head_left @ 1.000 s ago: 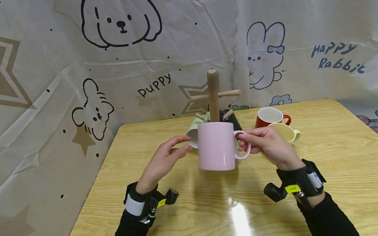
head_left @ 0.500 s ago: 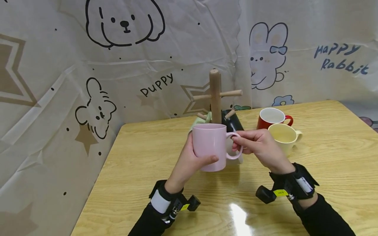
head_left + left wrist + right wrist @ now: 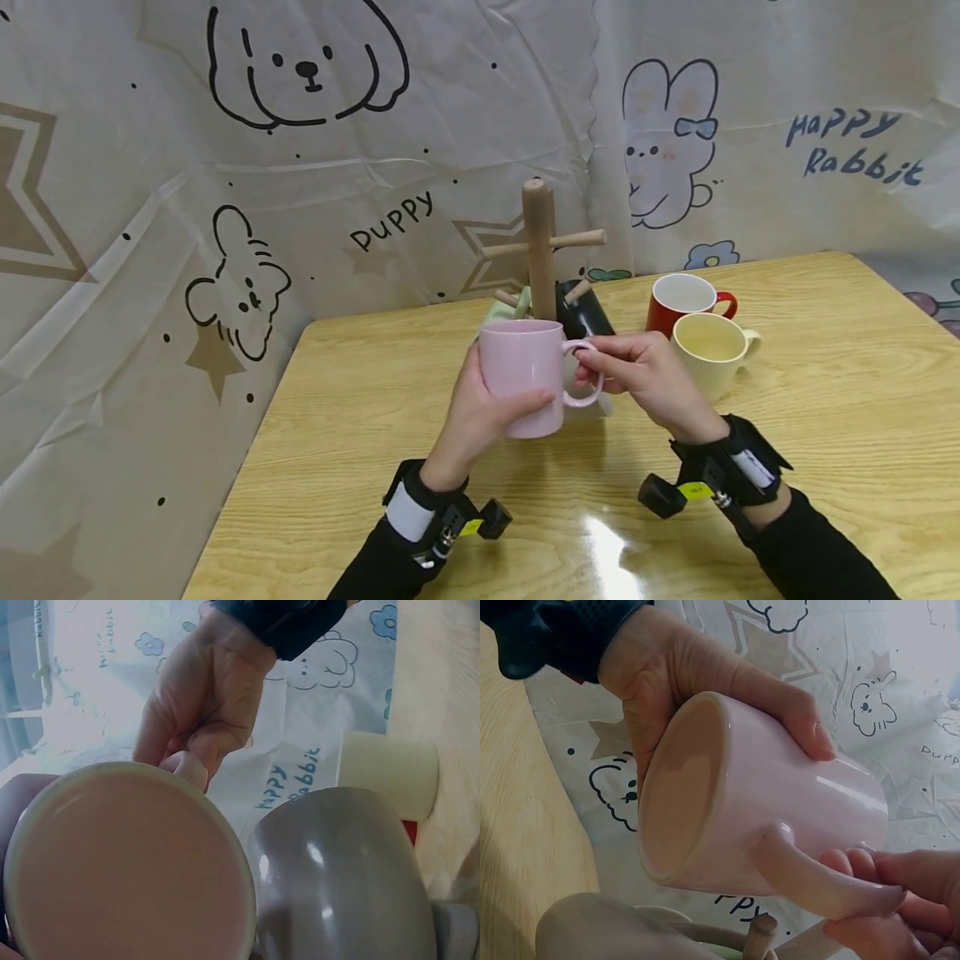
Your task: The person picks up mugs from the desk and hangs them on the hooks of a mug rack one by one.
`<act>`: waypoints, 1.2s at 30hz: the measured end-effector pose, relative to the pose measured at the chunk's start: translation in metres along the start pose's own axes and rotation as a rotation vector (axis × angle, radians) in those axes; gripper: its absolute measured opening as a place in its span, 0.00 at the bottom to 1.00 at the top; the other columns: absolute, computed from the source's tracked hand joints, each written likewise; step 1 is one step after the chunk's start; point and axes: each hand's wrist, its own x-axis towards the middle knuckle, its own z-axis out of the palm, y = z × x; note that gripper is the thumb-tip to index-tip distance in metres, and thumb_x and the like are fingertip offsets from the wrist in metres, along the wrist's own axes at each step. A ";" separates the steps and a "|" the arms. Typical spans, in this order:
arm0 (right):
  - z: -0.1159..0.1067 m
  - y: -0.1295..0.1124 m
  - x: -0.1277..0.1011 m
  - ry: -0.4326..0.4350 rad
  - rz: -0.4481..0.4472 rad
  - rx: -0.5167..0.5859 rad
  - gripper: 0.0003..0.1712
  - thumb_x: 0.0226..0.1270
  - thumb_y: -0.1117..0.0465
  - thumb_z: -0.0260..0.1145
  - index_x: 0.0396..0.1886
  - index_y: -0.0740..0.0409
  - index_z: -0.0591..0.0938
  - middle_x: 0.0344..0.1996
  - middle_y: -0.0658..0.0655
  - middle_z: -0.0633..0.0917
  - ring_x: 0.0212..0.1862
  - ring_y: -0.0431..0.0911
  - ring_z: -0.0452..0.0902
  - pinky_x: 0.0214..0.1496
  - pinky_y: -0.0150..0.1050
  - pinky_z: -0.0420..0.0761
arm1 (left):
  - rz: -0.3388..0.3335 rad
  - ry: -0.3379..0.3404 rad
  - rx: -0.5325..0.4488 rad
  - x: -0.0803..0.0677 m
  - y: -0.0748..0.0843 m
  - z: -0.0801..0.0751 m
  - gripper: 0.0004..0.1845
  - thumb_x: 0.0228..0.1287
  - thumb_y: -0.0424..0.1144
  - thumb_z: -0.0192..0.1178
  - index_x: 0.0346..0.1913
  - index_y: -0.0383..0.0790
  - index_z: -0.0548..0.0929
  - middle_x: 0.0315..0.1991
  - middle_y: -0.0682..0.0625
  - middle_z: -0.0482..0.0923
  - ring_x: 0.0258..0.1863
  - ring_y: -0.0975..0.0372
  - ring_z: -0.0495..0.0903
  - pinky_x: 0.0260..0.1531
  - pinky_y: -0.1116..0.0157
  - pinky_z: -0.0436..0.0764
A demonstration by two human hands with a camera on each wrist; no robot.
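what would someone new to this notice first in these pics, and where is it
Probably the pink mug, raised near the middle of the head view, the left hand round its body and the right hand pinching its handle. Behind it rises a wooden rack with pegs. The red mug also stands out, on the right, partly behind a pale yellow mug.

Plain pink mug [image 3: 519,375], red mug [image 3: 663,319] white inside, pale-yellow mug [image 3: 705,368], black mug [image 3: 591,315], pale-green mug [image 3: 496,314], tan rack [image 3: 538,258], yellowish wood-grain table [image 3: 337,483], off-white backdrop [image 3: 450,100] with black dog outlines [image 3: 307,71], tan stars [image 3: 216,362], blue lettering [image 3: 843,125], black sleeves [image 3: 821,554].
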 end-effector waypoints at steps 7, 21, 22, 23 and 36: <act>-0.005 -0.005 -0.001 0.013 -0.012 0.106 0.19 0.67 0.56 0.58 0.48 0.67 0.80 0.29 0.44 0.86 0.37 0.38 0.82 0.41 0.35 0.82 | -0.028 -0.030 -0.041 0.004 0.010 -0.009 0.41 0.46 0.35 0.68 0.64 0.44 0.59 0.55 0.43 0.69 0.50 0.52 0.73 0.46 0.55 0.78; -0.039 -0.011 -0.007 0.078 -0.216 0.402 0.13 0.71 0.61 0.52 0.37 0.56 0.83 0.32 0.50 0.86 0.34 0.39 0.83 0.38 0.29 0.81 | 0.088 0.034 -0.332 0.015 0.031 -0.051 0.35 0.50 0.35 0.56 0.63 0.34 0.58 0.52 0.44 0.66 0.47 0.58 0.73 0.44 0.65 0.78; -0.039 -0.011 -0.007 0.067 -0.211 0.402 0.13 0.71 0.61 0.52 0.37 0.56 0.83 0.32 0.50 0.86 0.34 0.38 0.83 0.38 0.30 0.82 | 0.085 0.040 -0.338 0.014 0.030 -0.053 0.35 0.50 0.35 0.56 0.63 0.34 0.57 0.52 0.45 0.66 0.46 0.58 0.73 0.44 0.65 0.79; -0.039 -0.010 -0.007 0.056 -0.207 0.402 0.13 0.71 0.62 0.52 0.37 0.56 0.83 0.32 0.50 0.86 0.34 0.38 0.83 0.38 0.30 0.82 | 0.083 0.053 -0.345 0.013 0.029 -0.055 0.35 0.50 0.35 0.56 0.63 0.34 0.57 0.51 0.45 0.66 0.46 0.59 0.74 0.43 0.66 0.79; -0.038 -0.011 -0.006 0.028 -0.178 0.396 0.12 0.71 0.61 0.52 0.37 0.57 0.83 0.32 0.50 0.86 0.33 0.38 0.83 0.38 0.30 0.82 | 0.078 0.155 -0.488 0.047 0.027 -0.063 0.29 0.58 0.34 0.53 0.62 0.34 0.58 0.49 0.46 0.68 0.43 0.61 0.78 0.39 0.70 0.80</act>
